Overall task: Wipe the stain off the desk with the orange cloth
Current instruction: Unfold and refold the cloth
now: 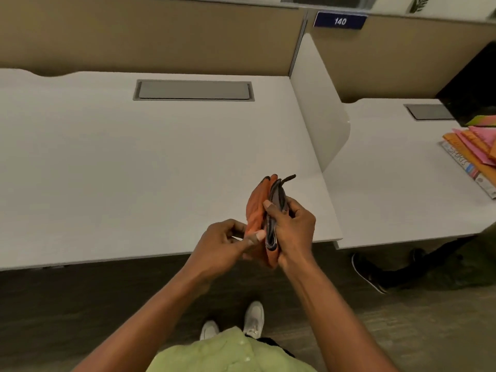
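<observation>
The orange cloth (258, 210), folded with a dark grey layer beside it, stands upright in the air over the front edge of the white desk (134, 157). My right hand (292, 232) grips the bundle from the right, thumb across the grey layer. My left hand (228, 245) pinches the cloth's lower left edge with thumb and fingers. No stain is visible on the desk top from here.
A grey cable hatch (193, 89) sits at the back of the desk. A white divider panel (319, 108) separates it from the neighbouring desk (389, 183), which carries coloured papers and a magazine (472, 154). Another person's dark shoe (367, 272) rests on the floor at right.
</observation>
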Tool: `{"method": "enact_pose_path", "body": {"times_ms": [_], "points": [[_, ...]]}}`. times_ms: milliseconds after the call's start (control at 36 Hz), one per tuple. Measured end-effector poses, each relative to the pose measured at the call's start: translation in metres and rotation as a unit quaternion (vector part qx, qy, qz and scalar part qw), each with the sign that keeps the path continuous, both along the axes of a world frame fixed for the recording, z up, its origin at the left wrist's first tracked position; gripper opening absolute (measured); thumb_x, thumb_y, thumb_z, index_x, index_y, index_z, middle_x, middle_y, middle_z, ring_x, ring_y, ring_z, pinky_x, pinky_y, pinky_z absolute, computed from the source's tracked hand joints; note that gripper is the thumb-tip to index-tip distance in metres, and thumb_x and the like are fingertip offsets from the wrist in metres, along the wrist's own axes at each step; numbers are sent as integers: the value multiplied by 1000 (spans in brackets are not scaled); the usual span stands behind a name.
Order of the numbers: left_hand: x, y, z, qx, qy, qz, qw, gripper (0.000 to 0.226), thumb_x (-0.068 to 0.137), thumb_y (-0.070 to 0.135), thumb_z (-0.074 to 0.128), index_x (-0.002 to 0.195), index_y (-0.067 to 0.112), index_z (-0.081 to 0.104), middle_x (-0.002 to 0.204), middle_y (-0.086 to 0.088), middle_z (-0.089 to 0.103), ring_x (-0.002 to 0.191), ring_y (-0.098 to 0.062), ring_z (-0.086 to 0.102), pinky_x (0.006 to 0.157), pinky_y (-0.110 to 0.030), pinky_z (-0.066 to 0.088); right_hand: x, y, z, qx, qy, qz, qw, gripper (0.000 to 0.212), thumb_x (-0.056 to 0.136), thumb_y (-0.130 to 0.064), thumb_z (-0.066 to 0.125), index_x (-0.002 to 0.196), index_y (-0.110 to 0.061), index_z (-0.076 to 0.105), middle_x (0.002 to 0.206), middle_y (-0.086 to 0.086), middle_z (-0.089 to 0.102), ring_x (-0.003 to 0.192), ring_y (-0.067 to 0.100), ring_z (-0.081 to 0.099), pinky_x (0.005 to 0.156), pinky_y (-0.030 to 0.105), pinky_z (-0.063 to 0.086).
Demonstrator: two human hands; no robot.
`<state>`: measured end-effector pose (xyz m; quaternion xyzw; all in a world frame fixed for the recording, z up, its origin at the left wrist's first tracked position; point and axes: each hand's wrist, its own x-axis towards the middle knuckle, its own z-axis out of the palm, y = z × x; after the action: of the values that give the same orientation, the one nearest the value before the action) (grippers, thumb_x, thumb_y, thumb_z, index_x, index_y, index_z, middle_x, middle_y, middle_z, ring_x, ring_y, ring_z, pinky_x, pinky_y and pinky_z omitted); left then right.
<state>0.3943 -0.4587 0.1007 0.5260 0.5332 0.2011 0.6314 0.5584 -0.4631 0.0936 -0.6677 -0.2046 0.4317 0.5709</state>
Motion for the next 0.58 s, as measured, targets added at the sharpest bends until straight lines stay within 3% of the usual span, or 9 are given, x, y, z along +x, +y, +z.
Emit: {"method": "enact_pose_path", "body": {"times_ms": [83, 250, 389, 444, 500, 583], "points": [[5, 5, 0, 10, 8, 11, 1000, 61, 76, 64, 92, 119, 27, 72, 102, 9, 85, 93, -12, 84, 93, -41, 66, 9, 9, 6, 0, -12, 31, 999, 35, 95, -19, 78, 129, -29, 74, 107, -14, 79, 94, 6, 79, 87, 32, 67], [24, 14, -10, 21, 33, 87, 995, 33, 87, 19, 92, 116, 25, 76, 102, 12, 84, 96, -8, 83, 93, -36, 65, 20, 12, 8, 3, -84, 171, 982, 47, 93, -22, 81, 136, -35, 68, 121, -16, 77, 107, 1, 75, 94, 29, 64], [38, 17, -9, 13, 13, 148, 989, 33, 92, 10, 87, 120, 24, 77, 106, 12, 84, 100, -9, 83, 91, -30, 66, 35, 14, 7, 19, -193, 278, 941, 72, 88, -31, 85, 152, -37, 52, 140, -19, 64, 120, 4, 66, 98, 31, 63], [40, 18, -8, 5, 3, 166, 986, 33, 93, 7, 85, 121, 23, 78, 108, 9, 85, 102, -10, 83, 92, -30, 66, 43, 16, 6, 25, -218, 323, 921, 78, 88, -35, 85, 155, -39, 46, 138, -31, 56, 117, -7, 62, 99, 18, 57], [39, 18, -7, -10, -8, 180, 984, 34, 93, 4, 83, 122, 20, 79, 108, 6, 85, 104, -11, 83, 96, -34, 64, 49, 17, 4, 35, -229, 368, 900, 79, 88, -36, 84, 155, -43, 42, 127, -46, 48, 110, -24, 56, 88, -1, 47], [38, 15, -4, -23, -15, 185, 982, 35, 90, 1, 84, 122, 15, 80, 110, 1, 86, 107, -14, 82, 104, -41, 61, 58, 20, 5, 43, -230, 428, 873, 84, 87, -39, 84, 157, -44, 38, 127, -47, 46, 109, -32, 50, 84, -8, 40]]}}
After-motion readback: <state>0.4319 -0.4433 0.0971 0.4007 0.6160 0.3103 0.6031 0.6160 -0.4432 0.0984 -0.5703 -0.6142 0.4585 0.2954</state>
